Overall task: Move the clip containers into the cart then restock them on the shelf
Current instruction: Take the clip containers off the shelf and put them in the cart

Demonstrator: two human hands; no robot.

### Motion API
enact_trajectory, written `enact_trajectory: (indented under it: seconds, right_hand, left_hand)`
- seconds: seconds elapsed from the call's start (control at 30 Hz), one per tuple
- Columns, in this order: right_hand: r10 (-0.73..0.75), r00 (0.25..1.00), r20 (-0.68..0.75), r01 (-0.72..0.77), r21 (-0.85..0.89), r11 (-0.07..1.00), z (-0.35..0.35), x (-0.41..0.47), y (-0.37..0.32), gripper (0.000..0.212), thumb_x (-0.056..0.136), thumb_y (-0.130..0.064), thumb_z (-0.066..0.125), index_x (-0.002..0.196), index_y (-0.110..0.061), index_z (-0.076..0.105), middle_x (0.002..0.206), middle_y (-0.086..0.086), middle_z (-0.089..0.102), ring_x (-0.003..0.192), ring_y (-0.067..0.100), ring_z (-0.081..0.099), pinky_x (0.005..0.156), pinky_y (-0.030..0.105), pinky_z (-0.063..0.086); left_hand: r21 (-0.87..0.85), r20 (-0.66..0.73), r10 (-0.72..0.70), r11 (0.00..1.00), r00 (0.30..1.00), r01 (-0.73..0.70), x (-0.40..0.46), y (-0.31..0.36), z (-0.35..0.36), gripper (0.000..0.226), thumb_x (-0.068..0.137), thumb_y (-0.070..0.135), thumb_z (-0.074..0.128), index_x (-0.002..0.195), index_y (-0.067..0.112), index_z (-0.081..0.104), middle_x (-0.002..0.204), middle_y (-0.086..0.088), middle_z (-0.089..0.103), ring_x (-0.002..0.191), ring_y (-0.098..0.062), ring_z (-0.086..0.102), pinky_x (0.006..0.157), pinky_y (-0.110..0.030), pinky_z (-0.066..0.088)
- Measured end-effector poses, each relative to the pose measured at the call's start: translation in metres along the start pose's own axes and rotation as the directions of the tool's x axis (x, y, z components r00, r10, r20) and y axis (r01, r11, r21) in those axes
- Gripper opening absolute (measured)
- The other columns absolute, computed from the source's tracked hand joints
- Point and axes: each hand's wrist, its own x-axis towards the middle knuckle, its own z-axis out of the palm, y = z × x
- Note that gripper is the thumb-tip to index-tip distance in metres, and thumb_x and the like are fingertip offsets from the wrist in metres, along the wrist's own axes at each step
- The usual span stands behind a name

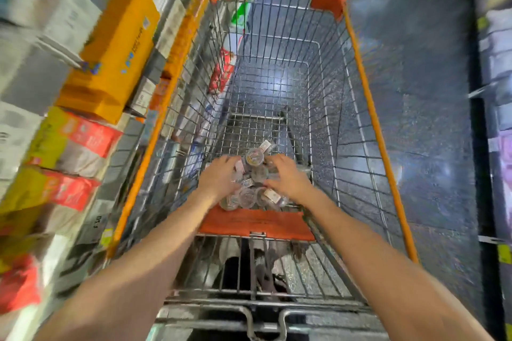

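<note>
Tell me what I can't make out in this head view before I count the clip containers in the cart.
- Clip containers: some are covered by the left hand and right hand, so no exact count.
- Labels on the containers: too small to read.
- Shelf on the left: motion blur smears the boxes' print.
- Whether either hand grips a container: fingertips hidden among the pile.
- Cart wheels: out of sight beneath the basket.

Clear clip containers point(256, 174) lie heaped in the wire cart's point(368, 108) child seat.

The silver wire-mesh metal cart point(277, 44) has glossy orange plastic rim trim. Small round clear plastic clip containers point(255, 159) look shiny, paper-labelled. The speckled grey floor point(415, 119) gleams.
</note>
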Motion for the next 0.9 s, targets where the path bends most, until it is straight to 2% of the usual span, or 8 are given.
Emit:
enact_trajectory:
  seconds: [0.2,0.43,0.53,0.73,0.9]
  right_hand:
    - [-0.104,0.989,-0.102,0.1,-0.051,0.994,-0.056,-0.028,-0.035,0.062,0.091,-0.039,0.056,0.143,-0.013,0.033,0.15,0.004,0.031,0.137,0.021,0.029,0.109,0.032,0.025]
    - [-0.222,0.964,-0.146,0.191,-0.202,0.961,-0.117,-0.06,-0.079,0.066,0.093,-0.046,0.05,0.147,-0.017,0.026,0.154,0.0,0.024,0.142,0.018,0.02,0.115,0.034,0.019]
    - [-0.307,0.937,-0.168,0.259,-0.256,0.931,-0.139,-0.078,-0.097,0.067,0.092,-0.05,0.048,0.147,-0.018,0.027,0.154,0.0,0.025,0.14,0.018,0.024,0.113,0.036,0.025]
    - [-0.52,0.84,-0.159,0.436,-0.374,0.819,-0.174,-0.124,-0.14,0.066,0.092,-0.05,0.047,0.147,-0.019,0.027,0.154,-0.001,0.025,0.141,0.015,0.022,0.112,0.029,0.019]
    - [-0.667,0.737,-0.107,0.579,-0.409,0.705,-0.189,-0.157,-0.177,0.066,0.092,-0.052,0.046,0.147,-0.02,0.028,0.154,-0.001,0.024,0.142,0.013,0.017,0.116,0.033,0.015]
  left_hand:
    - [0.068,-0.169,0.1,0.994,0.981,-0.09,-0.028,0.021,-0.058,0.069,0.085,0.032,0.066,0.144,0.029,0.03,0.146,0.005,0.036,0.128,-0.017,0.041,0.092,-0.034,0.045]
    - [0.15,-0.256,0.174,0.979,0.951,-0.138,-0.073,0.042,-0.117,0.069,0.086,0.039,0.064,0.144,0.021,0.031,0.15,0.002,0.03,0.133,-0.018,0.034,0.104,-0.033,0.034]
    - [0.184,-0.33,0.157,0.978,0.931,-0.1,-0.096,0.052,-0.136,0.07,0.086,0.04,0.062,0.146,0.022,0.029,0.152,0.002,0.027,0.137,-0.018,0.03,0.106,-0.033,0.032]
    - [0.142,-0.471,0.111,0.989,0.875,-0.049,-0.154,0.059,-0.166,0.073,0.081,0.046,0.064,0.144,0.028,0.032,0.151,0.001,0.029,0.137,-0.02,0.028,0.112,-0.039,0.025]
    - [0.122,-0.598,0.061,0.992,0.799,0.015,-0.22,0.059,-0.183,0.068,0.08,0.046,0.063,0.141,0.03,0.037,0.149,0.002,0.032,0.138,-0.021,0.028,0.11,-0.042,0.026]
